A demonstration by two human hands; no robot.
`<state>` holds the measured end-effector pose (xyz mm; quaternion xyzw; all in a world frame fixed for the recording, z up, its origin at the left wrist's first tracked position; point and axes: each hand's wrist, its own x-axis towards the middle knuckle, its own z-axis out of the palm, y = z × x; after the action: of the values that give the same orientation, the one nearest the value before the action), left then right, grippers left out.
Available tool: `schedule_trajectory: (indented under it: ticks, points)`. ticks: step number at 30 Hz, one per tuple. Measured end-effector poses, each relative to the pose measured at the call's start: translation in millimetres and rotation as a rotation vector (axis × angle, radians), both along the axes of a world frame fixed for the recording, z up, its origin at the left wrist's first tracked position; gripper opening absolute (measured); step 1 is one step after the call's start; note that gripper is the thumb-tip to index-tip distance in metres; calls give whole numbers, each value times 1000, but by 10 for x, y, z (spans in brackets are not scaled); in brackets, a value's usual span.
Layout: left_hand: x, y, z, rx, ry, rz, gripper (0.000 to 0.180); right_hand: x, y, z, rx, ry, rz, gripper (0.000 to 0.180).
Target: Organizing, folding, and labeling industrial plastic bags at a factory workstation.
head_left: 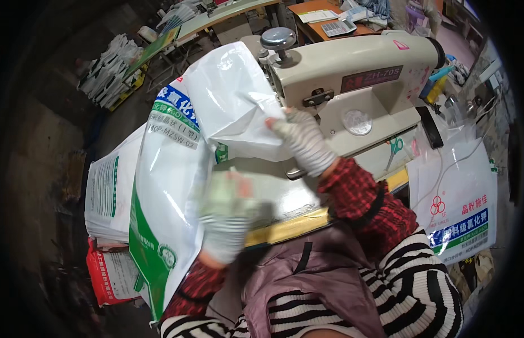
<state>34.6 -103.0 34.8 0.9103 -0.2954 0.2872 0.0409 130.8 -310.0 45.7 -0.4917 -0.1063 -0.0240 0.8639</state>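
Note:
A white plastic sack [171, 174] with blue and green print lies over the left side of the sewing machine [324, 62]. Its plain white end [233, 96] stands up, folded, beside the machine's head. My right hand [307, 141], in a striped fingertip-less glove, pinches the edge of that white end close to the needle area. Lower and nearer to me, my left hand [228, 205] is gloved too and smeared by motion. It is over the sack's right edge, and its fingers cannot be made out.
A stack of white sacks [107, 186] is at the left, above a red and white sack [112, 276]. On the machine table lie green scissors [394, 152], a round clear dish [357, 122] and a dark phone [430, 127]. Another printed sack [453, 197] hangs at right.

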Motion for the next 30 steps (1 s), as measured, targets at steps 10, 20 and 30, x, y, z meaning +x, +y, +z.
schedule_trajectory:
  ticks: [10, 20, 30]
  points:
    - [-26, 2871, 1437, 405, -332, 977, 39, -826, -105, 627, -165, -272, -315, 26]
    - [-440, 4316, 442, 577, -191, 1001, 34, -1567, 205, -506, -823, -443, -111, 11]
    - [-1225, 2799, -1632, -2318, 610, 276, 77, -2250, 598, 423, -1423, -791, 451, 37]
